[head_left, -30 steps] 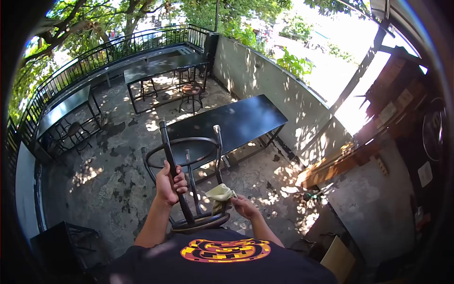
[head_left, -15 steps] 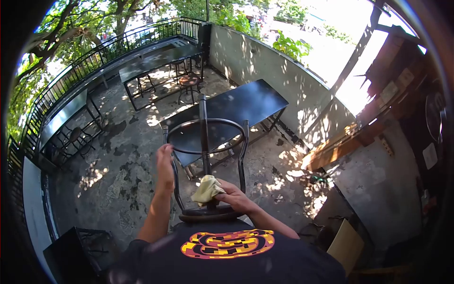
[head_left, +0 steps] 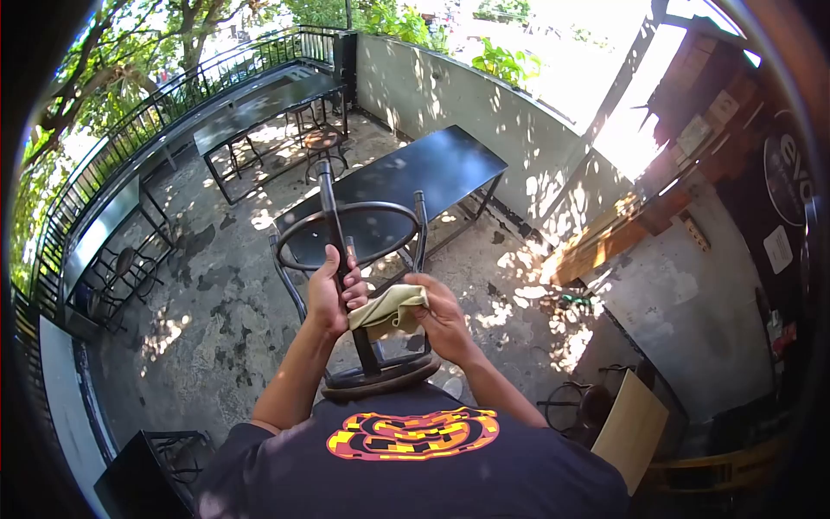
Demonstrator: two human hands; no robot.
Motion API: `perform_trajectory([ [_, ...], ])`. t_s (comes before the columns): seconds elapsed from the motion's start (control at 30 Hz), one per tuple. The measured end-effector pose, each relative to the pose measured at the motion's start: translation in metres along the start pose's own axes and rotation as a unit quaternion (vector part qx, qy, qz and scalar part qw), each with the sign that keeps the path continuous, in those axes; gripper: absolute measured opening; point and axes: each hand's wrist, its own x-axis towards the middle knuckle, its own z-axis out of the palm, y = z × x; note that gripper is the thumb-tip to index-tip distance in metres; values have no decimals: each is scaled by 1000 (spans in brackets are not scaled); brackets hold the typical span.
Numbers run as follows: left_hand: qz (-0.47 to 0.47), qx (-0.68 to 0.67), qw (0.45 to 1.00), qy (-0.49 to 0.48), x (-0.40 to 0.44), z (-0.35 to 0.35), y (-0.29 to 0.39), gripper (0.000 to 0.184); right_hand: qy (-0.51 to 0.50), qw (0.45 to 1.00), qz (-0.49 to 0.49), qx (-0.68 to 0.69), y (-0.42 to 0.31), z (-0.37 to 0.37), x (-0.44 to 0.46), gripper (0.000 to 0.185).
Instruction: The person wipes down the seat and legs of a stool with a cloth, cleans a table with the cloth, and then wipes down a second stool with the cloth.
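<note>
An upside-down stool (head_left: 377,210) with dark metal legs and a ring brace is held in front of my chest, its round seat (head_left: 385,382) lowest and against my shirt. My left hand (head_left: 333,296) is closed around the nearest leg, just below the ring. A pale yellow-green cloth (head_left: 385,311) stretches across that leg, one end by my left fingers and the other pinched in my right hand (head_left: 445,322). Whether the left fingers also grip the cloth is unclear.
A long black table (head_left: 424,173) stands ahead, with another table (head_left: 268,108) and a stool (head_left: 322,143) behind it. At left is a further table (head_left: 99,225) along the railing. A wooden counter (head_left: 596,246) lies to the right, and a light board (head_left: 631,432) at lower right.
My left hand has moved from beside the stool onto its near leg. The cloth, bunched before, is now stretched out, and my right hand has risen. The stool has tilted and turned.
</note>
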Motion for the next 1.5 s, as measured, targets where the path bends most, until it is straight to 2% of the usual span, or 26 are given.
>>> perform_trajectory([
  [0.07,8,46,999,-7,3,3,-6,49,98,979,90,154,14,13,-8,32],
  [0.1,19,77,997,-3,6,4,-10,50,155,959,157,179,15,7,-4,34],
  [0.17,-23,36,999,-15,-1,9,-9,49,279,893,297,188,13,-21,14,36],
  [0.23,-25,28,999,-26,-3,7,-7,48,396,799,275,360,23,-53,37,43],
  [0.3,-17,11,999,-40,-4,2,-5,48,387,836,229,314,25,-74,49,42],
  [0.33,-15,10,999,-46,-4,0,-4,48,293,882,220,295,45,-81,44,42],
  [0.37,-15,10,999,-51,-5,-2,-5,48,248,895,282,242,60,-76,36,40],
  [0.43,-24,20,999,-43,-8,3,-6,48,191,898,343,200,66,-59,40,37],
  [0.47,-26,25,998,-44,-8,6,-8,48,181,946,257,79,96,-38,36,36],
  [0.53,-30,27,998,-44,-9,9,-11,48,122,969,208,49,137,10,15,36],
  [0.57,-32,21,999,-38,-10,6,-13,48,78,955,249,141,137,28,2,37],
  [0.63,-26,7,999,-31,-7,-1,-13,48,6,912,371,174,101,36,-17,36],
  [0.7,-20,-9,1000,-4,-9,-10,-9,48,-24,951,283,121,108,53,-61,35],
  [0.77,-3,-11,1000,1,-9,-21,-5,48,-124,945,287,98,70,25,-73,34],
  [0.87,-12,-17,1000,0,-13,-21,-2,48,-139,893,347,252,68,6,-99,33],
  [0.97,-21,-1,1000,-12,-10,-19,-4,49,-172,860,405,260,69,-24,-73,29],
  [1.0,-22,2,1000,-22,-8,-17,-7,49,-148,882,412,173,74,-26,-58,24],
  [1.07,-32,9,998,-45,-5,-12,-12,50,-50,881,422,208,68,-30,-17,31],
  [1.17,-56,25,997,-46,-5,1,-17,50,124,858,297,400,120,12,9,33],
  [1.27,-53,15,998,-38,-4,-6,-18,49,88,890,359,268,109,24,5,33],
  [1.37,-47,-15,998,-32,-7,-19,-13,49,-92,867,394,291,91,20,-36,34],
  [1.43,-24,-34,999,-4,-8,-35,-8,49,-234,884,369,170,78,19,-76,37],
  [1.5,7,-30,999,24,-13,-42,-2,49,-254,840,415,241,53,8,-102,33],
])
